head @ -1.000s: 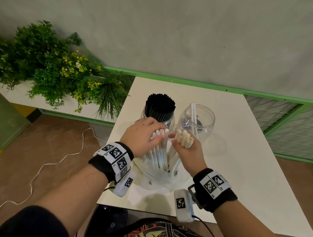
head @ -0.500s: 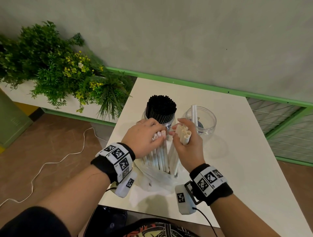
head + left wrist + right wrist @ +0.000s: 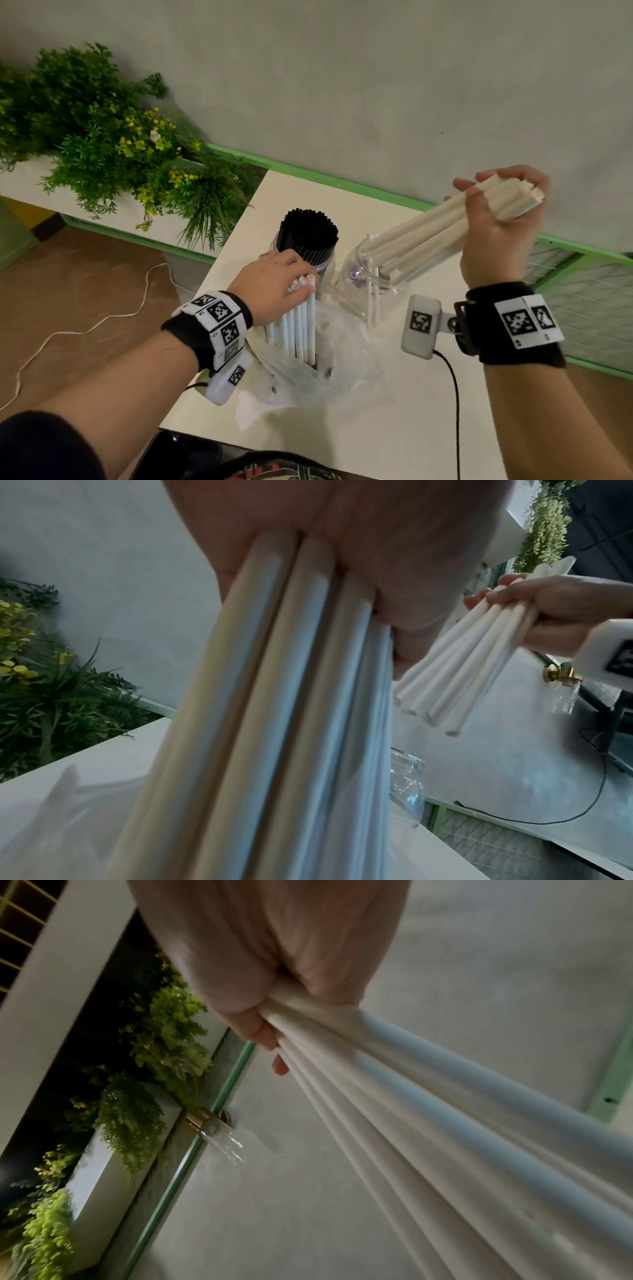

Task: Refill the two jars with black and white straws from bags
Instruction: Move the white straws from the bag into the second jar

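Observation:
My right hand [image 3: 498, 219] grips a bundle of white straws [image 3: 431, 236], raised and slanted, with the lower ends at the mouth of the clear jar [image 3: 364, 274] on the right. That jar holds a few white straws. Left of it stands a jar packed with black straws [image 3: 306, 233]. My left hand [image 3: 274, 284] holds the remaining white straws [image 3: 298, 325] upright inside a clear plastic bag [image 3: 329, 370] on the white table [image 3: 394, 428]. In the left wrist view these straws [image 3: 274, 696] fill the frame, with the right hand's bundle [image 3: 469, 658] beyond. The right wrist view shows my right hand [image 3: 274, 974] clenched round its straws [image 3: 428, 1123].
A planter with green plants and yellow flowers [image 3: 102, 144] stands left of the table by the wall. A black cable [image 3: 452, 394] runs from my right wrist across the table's near edge. A white cord [image 3: 85, 329] lies on the brown floor. A green rail [image 3: 342, 178] borders the table's far side.
My right hand has pulled its bundle of white straws up out of the bag and carried it right and upward, tilting it toward the clear jar. The left hand has stayed on the bagged straws.

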